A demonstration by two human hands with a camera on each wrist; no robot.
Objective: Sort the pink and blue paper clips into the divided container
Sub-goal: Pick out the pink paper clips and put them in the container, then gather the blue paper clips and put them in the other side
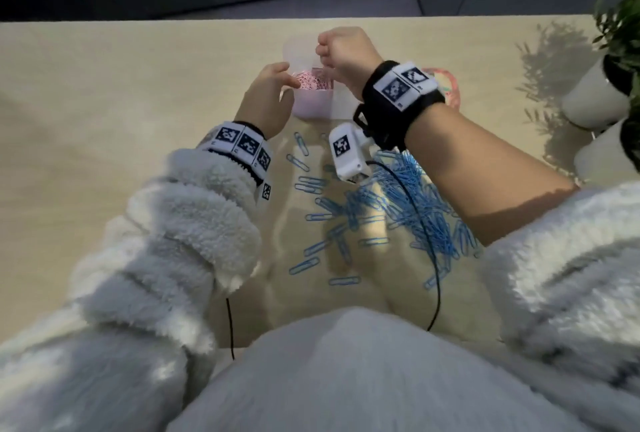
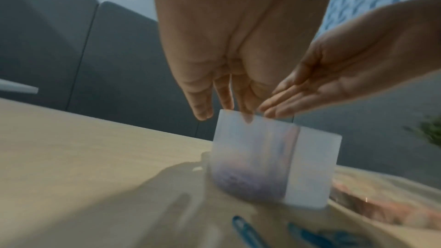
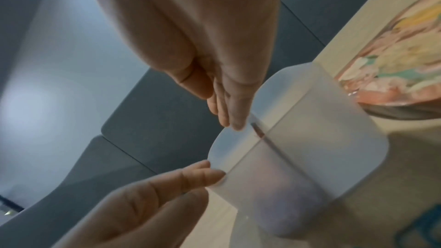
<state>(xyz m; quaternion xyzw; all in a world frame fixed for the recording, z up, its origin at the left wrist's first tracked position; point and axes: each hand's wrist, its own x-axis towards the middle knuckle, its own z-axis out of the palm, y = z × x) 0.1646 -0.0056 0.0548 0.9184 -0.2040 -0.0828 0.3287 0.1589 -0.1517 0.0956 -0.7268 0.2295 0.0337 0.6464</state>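
A frosted, divided container [image 1: 312, 106] stands at the far middle of the table. Its near left compartment holds a heap of pink clips [image 1: 311, 80]. My left hand [image 1: 287, 78] reaches over that compartment with straight fingers; its fingertips [image 2: 248, 120] dip just past the rim and hold nothing. My right hand [image 1: 323, 50] hovers over the container's far side, its straight fingers [image 3: 226, 120] pointing down at the rim and also holding nothing. Blue clips [image 1: 408, 209] lie scattered and piled on the table in front of the container, under my right forearm.
A round patterned dish [image 1: 448, 85] sits just right of the container. White pots [image 1: 594, 100] with a green plant stand at the table's right edge. Black cables [image 1: 437, 286] run from my wrists across the blue clips. Beyond the table's far edge is a dark sofa.
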